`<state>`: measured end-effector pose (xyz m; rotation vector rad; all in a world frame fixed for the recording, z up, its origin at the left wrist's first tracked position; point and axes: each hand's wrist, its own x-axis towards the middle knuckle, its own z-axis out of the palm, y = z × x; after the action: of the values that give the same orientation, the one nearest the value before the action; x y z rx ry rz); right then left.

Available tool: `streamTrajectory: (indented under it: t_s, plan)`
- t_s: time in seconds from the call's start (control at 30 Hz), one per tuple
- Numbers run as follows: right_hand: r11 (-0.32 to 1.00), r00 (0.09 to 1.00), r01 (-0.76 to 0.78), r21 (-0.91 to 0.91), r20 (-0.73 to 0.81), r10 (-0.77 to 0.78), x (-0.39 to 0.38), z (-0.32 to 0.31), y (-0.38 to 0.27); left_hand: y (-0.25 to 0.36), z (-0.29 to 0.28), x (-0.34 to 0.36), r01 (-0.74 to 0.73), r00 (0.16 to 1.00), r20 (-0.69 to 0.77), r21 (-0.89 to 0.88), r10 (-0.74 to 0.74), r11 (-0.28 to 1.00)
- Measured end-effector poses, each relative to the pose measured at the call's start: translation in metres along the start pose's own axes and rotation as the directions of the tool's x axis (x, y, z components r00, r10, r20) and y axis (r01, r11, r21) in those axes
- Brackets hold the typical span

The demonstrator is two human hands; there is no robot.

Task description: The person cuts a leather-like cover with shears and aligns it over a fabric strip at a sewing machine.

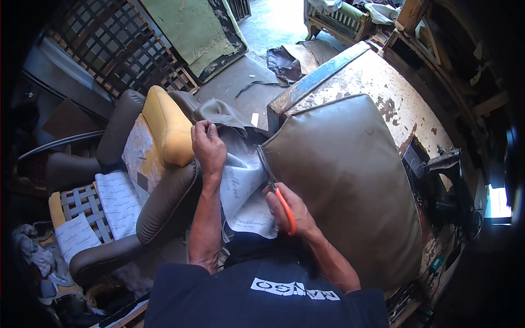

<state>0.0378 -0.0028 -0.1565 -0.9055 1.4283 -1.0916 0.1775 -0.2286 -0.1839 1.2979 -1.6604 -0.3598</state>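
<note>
My right hand (291,211) is wrapped round a pair of scissors (286,209) with orange handles. Their dark blades point away from me, tips beside the near-left corner of a large brown leather-look cushion (342,175). My left hand (210,148) is raised to the left of the blades, fingers pinched together. What sits between those fingertips is too small to make out. Below and between my hands hangs a white printed backing sheet (240,188). Just beyond my left hand lies a crumpled piece of brown upholstery material (221,113).
The cushion rests on a worn wooden table (402,82), where a black sewing machine (443,164) stands at right. To my left is a partly stripped armchair (169,199) with a yellow foam block (167,126) and webbing. A green panel (191,35) leans at the back.
</note>
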Motion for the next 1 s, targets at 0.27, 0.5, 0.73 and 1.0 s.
streamTrajectory:
  t_s: [0.27, 0.5, 0.73, 1.0]
  plan:
    - [0.892, 0.808, 0.127, -0.433, -0.476, -0.346, -0.087, -0.113, -0.034, -0.001, -0.018, -0.027, -0.275, 0.914, 0.304, -0.027, 0.270, 0.961]
    - [0.424, 0.424, -0.781, -0.459, -0.888, -0.181, -0.177, -0.243, -0.046, 0.010, 0.024, -0.054, 0.017, 0.785, 0.599, -0.279, 0.160, 0.960]
    - [0.493, 0.419, -0.594, -0.636, -0.767, -0.485, -0.191, -0.264, 0.027, 0.008, 0.042, -0.050, -0.011, 0.930, 0.363, -0.136, 0.060, 0.991]
    - [0.462, 0.604, -0.600, -0.653, -0.749, -0.274, -0.146, -0.254, 0.034, -0.018, 0.000, -0.034, 0.207, 0.821, 0.564, -0.154, -0.086, 0.966]
